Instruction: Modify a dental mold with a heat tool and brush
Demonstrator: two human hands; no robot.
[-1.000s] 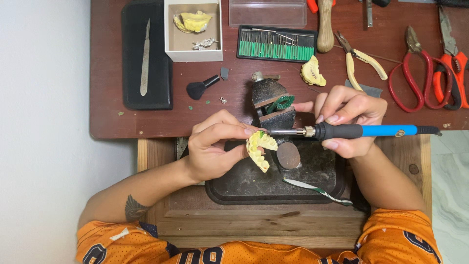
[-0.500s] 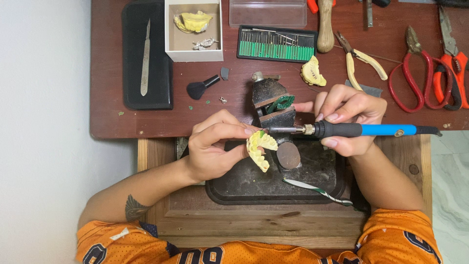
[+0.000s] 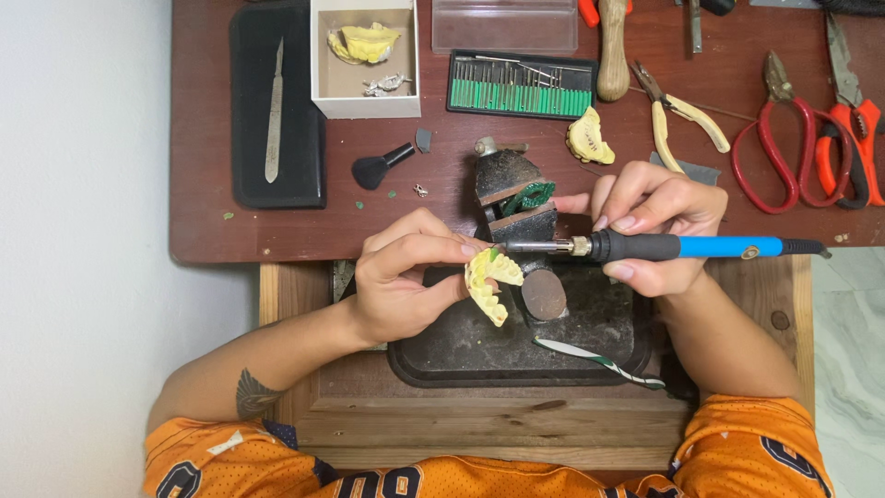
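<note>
Two hands work: left hand [image 3: 401, 281] pinches a yellow dental cast [image 3: 489, 281], right hand [image 3: 656, 221] grips a blue-handled iron [image 3: 682, 246], tip hidden.

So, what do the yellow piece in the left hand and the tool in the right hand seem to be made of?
The yellow dental cast in the left hand looks like matte dental stone or plaster: chalky, dull and opaque. The heated pen tool in the right hand has a bare, shiny metal shaft, then a black and blue grip, probably plastic or rubber.
</note>
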